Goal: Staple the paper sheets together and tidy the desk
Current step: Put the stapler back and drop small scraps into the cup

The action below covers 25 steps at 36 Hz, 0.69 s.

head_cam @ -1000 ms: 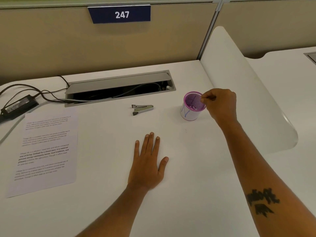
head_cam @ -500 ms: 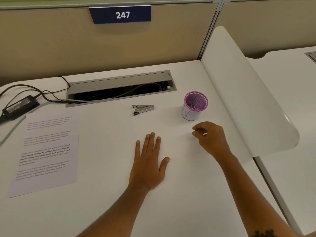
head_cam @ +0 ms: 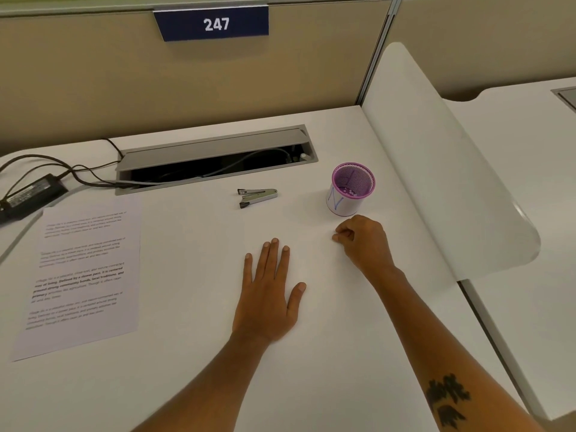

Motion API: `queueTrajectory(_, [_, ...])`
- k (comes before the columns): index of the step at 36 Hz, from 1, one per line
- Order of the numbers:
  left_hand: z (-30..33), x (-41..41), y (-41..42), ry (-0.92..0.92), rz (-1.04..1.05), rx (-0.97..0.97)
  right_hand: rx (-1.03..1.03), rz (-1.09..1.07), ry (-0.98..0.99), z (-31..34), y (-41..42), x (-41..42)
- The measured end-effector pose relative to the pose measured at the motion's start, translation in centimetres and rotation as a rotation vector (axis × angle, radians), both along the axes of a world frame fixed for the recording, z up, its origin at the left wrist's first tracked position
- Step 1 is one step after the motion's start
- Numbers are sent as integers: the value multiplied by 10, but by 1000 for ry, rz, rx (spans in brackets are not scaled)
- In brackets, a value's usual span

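Printed paper sheets (head_cam: 81, 275) lie flat at the left of the white desk (head_cam: 193, 353). A small metal stapler (head_cam: 257, 197) rests near the desk's middle, its jaws apart. To its right stands a purple mesh cup (head_cam: 352, 188) wrapped in white paper, with small bits inside. My left hand (head_cam: 269, 294) lies flat on the desk, fingers spread, holding nothing. My right hand (head_cam: 363, 238) rests just in front of the cup, fingers pinched together on the desk surface; whether anything small is between them is too tiny to tell.
An open grey cable tray (head_cam: 215, 157) runs behind the stapler. A black power adapter (head_cam: 28, 194) with cables sits at the far left. A white curved divider (head_cam: 442, 157) borders the desk on the right, and a beige partition with sign 247 (head_cam: 215, 24) stands behind.
My right hand left the cup's rim and came down to the desk in front of the cup, staying pinched. My left hand stayed flat.
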<state>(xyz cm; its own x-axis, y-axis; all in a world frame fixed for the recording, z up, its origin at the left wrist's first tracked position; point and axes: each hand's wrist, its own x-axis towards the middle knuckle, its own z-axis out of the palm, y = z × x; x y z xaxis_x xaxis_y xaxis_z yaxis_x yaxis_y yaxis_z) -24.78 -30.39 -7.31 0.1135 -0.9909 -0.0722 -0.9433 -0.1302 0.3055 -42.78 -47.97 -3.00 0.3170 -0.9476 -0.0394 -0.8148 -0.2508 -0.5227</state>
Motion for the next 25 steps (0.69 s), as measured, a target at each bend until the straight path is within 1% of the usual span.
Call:
queueTrajectory(7, [1,1,0,-1,-2,4,-61,16,31,-6,3,3])
queueTrajectory(15, [0,1,0,6,1,2,-129,47,122,-13,11,6])
queueTrajectory(25, [0,0,0,2,0,4,-90,111,196,-11,15,6])
